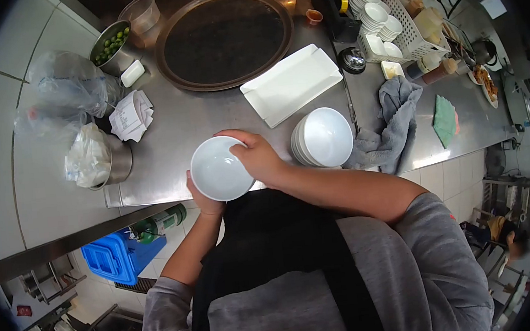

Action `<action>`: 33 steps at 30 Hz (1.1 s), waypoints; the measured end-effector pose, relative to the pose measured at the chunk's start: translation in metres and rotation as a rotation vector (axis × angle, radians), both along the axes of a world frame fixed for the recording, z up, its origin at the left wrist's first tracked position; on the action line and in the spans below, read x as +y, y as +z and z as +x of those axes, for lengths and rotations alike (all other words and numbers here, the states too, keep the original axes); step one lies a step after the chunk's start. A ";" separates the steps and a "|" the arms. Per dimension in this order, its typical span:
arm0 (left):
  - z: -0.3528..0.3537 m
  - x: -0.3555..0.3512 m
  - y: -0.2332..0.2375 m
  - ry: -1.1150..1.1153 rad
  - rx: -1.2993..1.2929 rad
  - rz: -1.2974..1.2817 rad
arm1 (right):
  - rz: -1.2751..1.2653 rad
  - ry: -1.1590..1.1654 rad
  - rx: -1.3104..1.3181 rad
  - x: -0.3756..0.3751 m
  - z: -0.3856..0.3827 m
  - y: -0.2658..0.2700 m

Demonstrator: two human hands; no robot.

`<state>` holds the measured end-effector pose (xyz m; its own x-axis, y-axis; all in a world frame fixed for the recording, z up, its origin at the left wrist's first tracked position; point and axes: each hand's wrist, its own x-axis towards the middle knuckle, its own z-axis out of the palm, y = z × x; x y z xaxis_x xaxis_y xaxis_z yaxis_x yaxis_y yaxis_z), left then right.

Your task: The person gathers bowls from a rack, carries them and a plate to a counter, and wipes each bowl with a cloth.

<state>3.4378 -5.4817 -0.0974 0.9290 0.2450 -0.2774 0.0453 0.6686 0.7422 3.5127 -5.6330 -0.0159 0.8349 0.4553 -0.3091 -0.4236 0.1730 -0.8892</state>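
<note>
White bowl [220, 169] clamped in fingers of both left hand [204, 193] and right hand [257, 157], held over counter [167, 133] edge, bowl stack [322, 138] and white rectangular tray [292, 82] near, gray cloth [393, 123] beside stack.

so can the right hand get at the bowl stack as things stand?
Probably, once it lets go: the right hand is on the held bowl, which the left hand also supports. The bowl stack looks close by, nothing covering its top.

Plate [291, 85] between the tray [224, 41] and the stacked bowls [327, 138]
</note>
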 end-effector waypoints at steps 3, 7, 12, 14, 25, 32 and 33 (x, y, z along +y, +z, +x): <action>0.020 -0.005 -0.022 -0.012 -0.029 0.070 | 0.016 -0.067 -0.018 -0.005 0.006 -0.007; 0.051 -0.023 -0.002 0.027 -0.122 -0.004 | -0.283 -0.058 -0.326 -0.013 0.021 -0.013; 0.074 -0.023 -0.007 0.012 -0.235 0.439 | -0.629 -0.195 -0.414 -0.032 -0.008 0.012; 0.080 -0.022 -0.008 0.014 -0.270 0.557 | -0.581 0.077 -0.290 -0.069 -0.035 0.048; 0.035 -0.017 0.102 0.046 -1.081 1.244 | -1.498 -0.685 -0.828 -0.309 -0.067 -0.023; 0.048 -0.131 0.128 -0.590 -0.671 1.329 | -0.754 -0.786 -0.480 -0.253 -0.078 0.068; 0.051 -0.137 0.121 -0.593 -0.579 1.261 | -0.759 -0.650 -0.598 -0.241 -0.069 0.073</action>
<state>3.4891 -5.6190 0.0233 0.8800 -0.4031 0.2513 -0.4197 -0.4117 0.8089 3.4440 -5.8743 0.0566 0.9478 -0.2453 0.2039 0.0716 -0.4592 -0.8854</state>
